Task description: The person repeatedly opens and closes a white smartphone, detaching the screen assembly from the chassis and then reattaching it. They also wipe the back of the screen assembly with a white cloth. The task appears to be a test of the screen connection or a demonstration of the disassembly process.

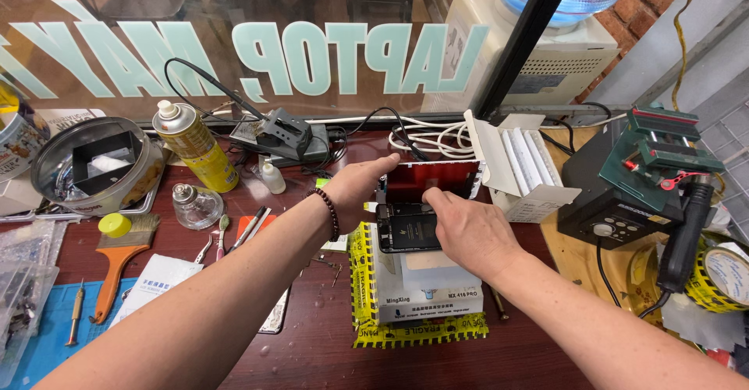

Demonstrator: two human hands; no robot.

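Note:
A dark phone (402,230) lies flat on top of a white box-shaped machine (429,288) wrapped in yellow tape, with a red plate (437,181) standing just behind it. My right hand (472,234) covers the phone's right side, and its fingers curl at the phone's top right corner. My left hand (359,186), with a dark bead bracelet on the wrist, reaches forward flat with its fingers out. Its fingertips are at the red plate's upper left edge and hold nothing.
On the left are a yellow spray can (195,148), a round metal tin (94,164), a small glass bottle (193,205), an orange-handled brush (117,257) and a blue mat (47,327). To the right are an open white cardboard box (519,168), a black unit with a green clamp (624,191) and a tape roll (725,277). Cables (425,136) run along the window.

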